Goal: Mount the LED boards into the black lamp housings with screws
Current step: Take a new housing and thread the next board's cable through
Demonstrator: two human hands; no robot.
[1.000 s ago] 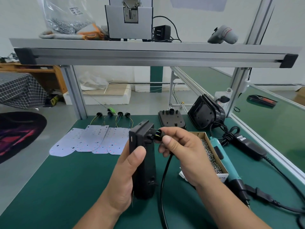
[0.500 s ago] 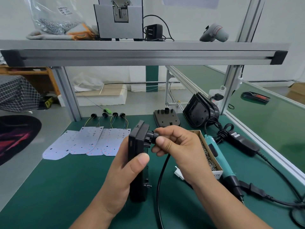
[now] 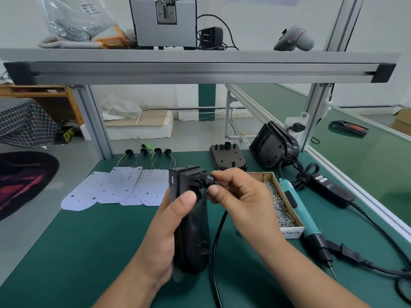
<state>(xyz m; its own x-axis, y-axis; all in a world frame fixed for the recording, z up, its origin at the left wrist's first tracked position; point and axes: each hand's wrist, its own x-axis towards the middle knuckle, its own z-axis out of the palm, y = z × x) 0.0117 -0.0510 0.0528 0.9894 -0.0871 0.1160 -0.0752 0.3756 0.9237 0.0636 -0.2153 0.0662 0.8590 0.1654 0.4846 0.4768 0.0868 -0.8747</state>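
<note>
My left hand (image 3: 165, 232) grips a black lamp housing (image 3: 192, 221) on edge above the green table, thumb pressed on its back face. My right hand (image 3: 242, 196) pinches a black cable grommet (image 3: 205, 178) at the housing's upper end; its black cable (image 3: 216, 252) hangs down between my wrists. Several white LED boards (image 3: 115, 190) with wired black plugs lie flat at the back left. A cardboard box of screws (image 3: 281, 205) sits right of my hands, with a teal electric screwdriver (image 3: 304, 216) beside it.
More black housings (image 3: 228, 157) (image 3: 271, 147) stand at the back centre and right. The screwdriver's power supply (image 3: 329, 187) and cords trail along the right edge. An aluminium shelf (image 3: 200, 67) spans overhead, carrying a bag of screws and a grey machine.
The grommet has gone closer into the housing's end under my right fingers. My left hand keeps the same grip on the housing, which stays on edge.
</note>
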